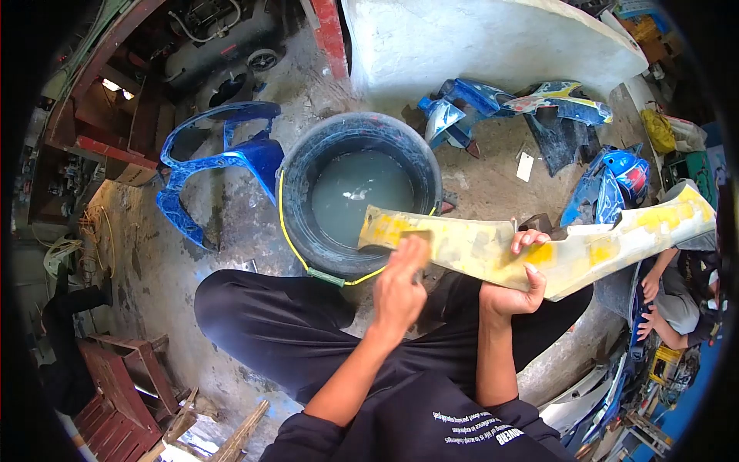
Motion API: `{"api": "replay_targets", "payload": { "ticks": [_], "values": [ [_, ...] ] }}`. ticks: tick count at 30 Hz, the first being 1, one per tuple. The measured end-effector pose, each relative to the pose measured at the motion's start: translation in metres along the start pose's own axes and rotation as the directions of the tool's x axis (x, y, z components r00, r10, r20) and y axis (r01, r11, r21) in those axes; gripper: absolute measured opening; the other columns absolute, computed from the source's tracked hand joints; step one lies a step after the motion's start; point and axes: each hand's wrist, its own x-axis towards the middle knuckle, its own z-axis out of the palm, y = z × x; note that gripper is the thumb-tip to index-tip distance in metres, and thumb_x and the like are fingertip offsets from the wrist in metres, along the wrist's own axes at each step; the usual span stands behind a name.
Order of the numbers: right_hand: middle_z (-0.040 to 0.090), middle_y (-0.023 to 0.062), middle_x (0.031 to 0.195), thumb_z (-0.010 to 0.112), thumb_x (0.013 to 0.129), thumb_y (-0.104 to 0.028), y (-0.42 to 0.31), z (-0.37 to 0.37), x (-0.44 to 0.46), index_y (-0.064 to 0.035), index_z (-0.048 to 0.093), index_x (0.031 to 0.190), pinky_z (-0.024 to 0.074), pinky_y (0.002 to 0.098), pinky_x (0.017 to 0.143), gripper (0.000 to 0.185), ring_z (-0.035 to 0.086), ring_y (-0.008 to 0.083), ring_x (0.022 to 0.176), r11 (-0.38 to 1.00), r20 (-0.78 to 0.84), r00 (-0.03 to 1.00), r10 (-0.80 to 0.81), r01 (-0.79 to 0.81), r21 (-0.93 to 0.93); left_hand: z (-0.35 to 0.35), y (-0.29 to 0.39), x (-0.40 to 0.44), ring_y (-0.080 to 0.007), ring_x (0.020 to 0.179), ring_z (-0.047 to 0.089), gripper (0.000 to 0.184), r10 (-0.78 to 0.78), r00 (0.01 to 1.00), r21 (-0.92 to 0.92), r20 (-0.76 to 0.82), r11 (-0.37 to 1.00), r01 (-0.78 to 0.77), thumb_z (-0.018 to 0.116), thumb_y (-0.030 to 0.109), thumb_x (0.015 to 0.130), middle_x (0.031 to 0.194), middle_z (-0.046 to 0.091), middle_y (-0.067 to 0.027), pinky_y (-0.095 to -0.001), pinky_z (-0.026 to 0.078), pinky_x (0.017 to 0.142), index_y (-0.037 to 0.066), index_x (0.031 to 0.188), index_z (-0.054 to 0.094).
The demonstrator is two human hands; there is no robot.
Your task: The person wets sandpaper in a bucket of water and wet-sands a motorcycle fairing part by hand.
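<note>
A long panel, whitish with yellow patches, lies across the view, its left end over the rim of a dark bucket. Cloudy water stands in the bucket. My right hand grips the panel's lower edge near its middle, thumb in front and fingertips over the upper part. Against the panel's left part rests my left hand, blurred, its fingers pressed together on a dark piece that I cannot make out.
Blue frame parts lie left of the bucket. Blue and coloured panels lie beyond it, with a blue fairing at right. A co-worker's hands show at far right. A red-brown wooden stool stands lower left.
</note>
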Motion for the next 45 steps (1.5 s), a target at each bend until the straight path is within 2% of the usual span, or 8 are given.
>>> {"api": "replay_targets", "payload": {
  "ticks": [15, 19, 23, 26, 31, 35, 38, 45],
  "values": [
    [0.049, 0.0104, 0.106, 0.056, 0.076, -0.021, -0.011, -0.008, 0.008, -0.0025, 0.049, 0.12, 0.0299, 0.0519, 0.12, 0.048, 0.05, 0.0219, 0.093, 0.997, -0.009, 1.0, 0.023, -0.023, 0.071, -0.005, 0.001, -0.003, -0.0369, 0.141, 0.051, 0.067, 0.171, 0.98, -0.127, 0.096, 0.979, -0.159, 0.048, -0.012, 0.074, 0.148, 0.055, -0.024, -0.0422, 0.043, 0.117, -0.004, 0.14, 0.06],
    [0.049, 0.0101, 0.106, 0.056, 0.076, -0.02, -0.01, -0.011, 0.008, -0.0028, 0.048, 0.12, 0.0294, 0.0516, 0.12, 0.048, 0.05, 0.0214, 0.093, 0.999, 0.026, 1.0, 0.004, -0.005, 0.047, 0.0, -0.014, 0.011, -0.0349, 0.142, 0.05, 0.07, -0.113, 0.994, -0.03, -0.009, 0.993, 0.112, 0.049, -0.012, 0.073, 0.148, 0.056, -0.0227, -0.0429, 0.042, 0.118, -0.001, 0.141, 0.061],
    [0.049, 0.0099, 0.105, 0.057, 0.076, -0.02, -0.018, -0.015, 0.012, -0.0027, 0.048, 0.12, 0.0291, 0.0517, 0.121, 0.049, 0.05, 0.0214, 0.093, 1.0, 0.008, 1.0, 0.024, -0.024, 0.015, -0.002, 0.008, -0.004, -0.0359, 0.142, 0.05, 0.069, 0.133, 0.988, -0.154, 0.083, 0.981, -0.119, 0.048, -0.012, 0.073, 0.147, 0.056, -0.0235, -0.0418, 0.042, 0.118, -0.001, 0.141, 0.061],
    [0.049, 0.01, 0.105, 0.057, 0.076, -0.02, -0.02, -0.014, 0.01, -0.0025, 0.047, 0.12, 0.0287, 0.0502, 0.121, 0.048, 0.05, 0.0212, 0.093, 0.999, 0.028, 0.999, 0.027, -0.028, 0.046, 0.0, -0.028, 0.011, -0.0351, 0.144, 0.048, 0.07, -0.131, 0.991, -0.047, -0.003, 0.99, 0.13, 0.048, -0.013, 0.074, 0.15, 0.054, -0.0228, -0.0436, 0.04, 0.12, 0.0, 0.141, 0.061],
    [0.049, 0.0098, 0.105, 0.057, 0.076, -0.02, -0.023, -0.015, 0.014, -0.0026, 0.047, 0.12, 0.028, 0.0524, 0.122, 0.048, 0.05, 0.0211, 0.093, 0.999, 0.041, 0.999, 0.012, -0.014, 0.04, -0.002, 0.002, -0.003, -0.0339, 0.142, 0.049, 0.072, 0.089, 0.996, -0.167, 0.024, 0.982, -0.084, 0.043, -0.017, 0.07, 0.145, 0.056, -0.0258, -0.0405, 0.038, 0.121, -0.002, 0.138, 0.062],
    [0.049, 0.0103, 0.104, 0.057, 0.076, -0.02, -0.019, -0.013, 0.011, -0.0015, 0.048, 0.119, 0.0289, 0.0497, 0.122, 0.047, 0.05, 0.0213, 0.092, 0.998, 0.045, 0.999, 0.011, -0.014, 0.06, -0.003, -0.021, 0.011, -0.035, 0.141, 0.051, 0.065, -0.171, 0.985, -0.05, -0.02, 0.984, 0.17, 0.046, -0.013, 0.075, 0.145, 0.058, -0.0238, -0.0427, 0.042, 0.118, -0.004, 0.137, 0.062],
    [0.049, 0.0106, 0.105, 0.056, 0.076, -0.019, -0.023, -0.016, 0.014, -0.0011, 0.047, 0.12, 0.0297, 0.0497, 0.121, 0.048, 0.05, 0.0219, 0.093, 0.999, 0.037, 0.999, 0.009, -0.011, 0.049, -0.001, 0.003, -0.004, -0.0355, 0.141, 0.051, 0.064, 0.079, 0.996, -0.114, 0.039, 0.991, -0.074, 0.047, -0.012, 0.076, 0.144, 0.058, -0.0251, -0.0425, 0.04, 0.12, -0.004, 0.137, 0.062],
    [0.049, 0.0113, 0.107, 0.055, 0.077, -0.018, -0.023, -0.018, 0.017, -0.0007, 0.048, 0.12, 0.0387, 0.0428, 0.109, 0.047, 0.05, 0.0224, 0.094, 0.999, -0.008, 1.0, -0.001, 0.001, 0.051, 0.001, -0.008, -0.006, -0.0356, 0.142, 0.05, 0.064, 0.028, 1.0, -0.085, 0.009, 0.996, -0.027, 0.048, -0.013, 0.075, 0.145, 0.058, -0.0251, -0.0418, 0.039, 0.121, -0.002, 0.137, 0.064]
  ]
}}
